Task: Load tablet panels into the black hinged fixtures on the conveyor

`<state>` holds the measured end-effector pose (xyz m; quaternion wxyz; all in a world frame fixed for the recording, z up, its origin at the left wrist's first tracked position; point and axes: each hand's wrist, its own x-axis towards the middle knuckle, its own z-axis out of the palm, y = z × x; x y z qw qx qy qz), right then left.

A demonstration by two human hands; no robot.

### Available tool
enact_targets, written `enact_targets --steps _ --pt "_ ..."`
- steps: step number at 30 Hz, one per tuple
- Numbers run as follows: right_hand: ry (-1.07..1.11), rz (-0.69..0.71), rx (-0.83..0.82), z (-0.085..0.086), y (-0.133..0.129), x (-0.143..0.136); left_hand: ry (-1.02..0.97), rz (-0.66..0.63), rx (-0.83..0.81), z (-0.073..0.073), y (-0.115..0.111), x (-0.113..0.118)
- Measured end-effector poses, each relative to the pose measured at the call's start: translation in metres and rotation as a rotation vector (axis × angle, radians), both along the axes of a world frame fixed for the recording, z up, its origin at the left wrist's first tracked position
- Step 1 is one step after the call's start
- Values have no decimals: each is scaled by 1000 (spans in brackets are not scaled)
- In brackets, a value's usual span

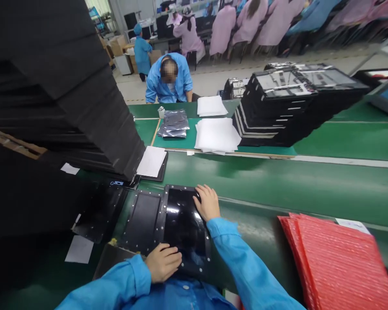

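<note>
In front of me on the green bench lies a black hinged-looking frame with whitish dots along its border. Its right half carries a glossy black panel (186,224) that reflects the lights; the left half shows a matte recessed panel (144,217). My left hand (164,261) rests on the near left corner of the glossy panel, fingers stretched out and lying flat. My right hand (208,202) lies over the far right corner, fingers spread across the edge. Neither hand wraps round anything that I can see.
A tall stack of black trays (67,86) towers at left. Red bubble-wrap pouches (345,262) lie at right. Across the bench are white sheets (216,134), silvery bags (173,122) and stacked black trays (271,112). A co-worker in blue (155,82) sits opposite.
</note>
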<state>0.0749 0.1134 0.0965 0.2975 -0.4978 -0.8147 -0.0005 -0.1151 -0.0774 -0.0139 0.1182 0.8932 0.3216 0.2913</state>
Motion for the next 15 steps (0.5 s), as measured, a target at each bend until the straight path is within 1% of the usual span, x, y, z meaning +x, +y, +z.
enact_targets --steps 3,5,8,11,13,15 --pt "-188 188 12 -2 -6 -12 -56 -58 12 -7 19 -1" --pt "-260 241 13 -5 -8 -18 -104 -86 46 -11 27 2" --pt "-317 187 73 -8 -8 -22 -178 -94 150 -13 33 7" --pt "-366 123 113 -3 -9 -28 -194 -129 247 -7 35 7" --pt "-398 80 108 1 -14 -36 -195 -185 270 -3 38 -1" --pt "-402 32 86 1 -25 -44 -220 -189 223 -6 42 -20"
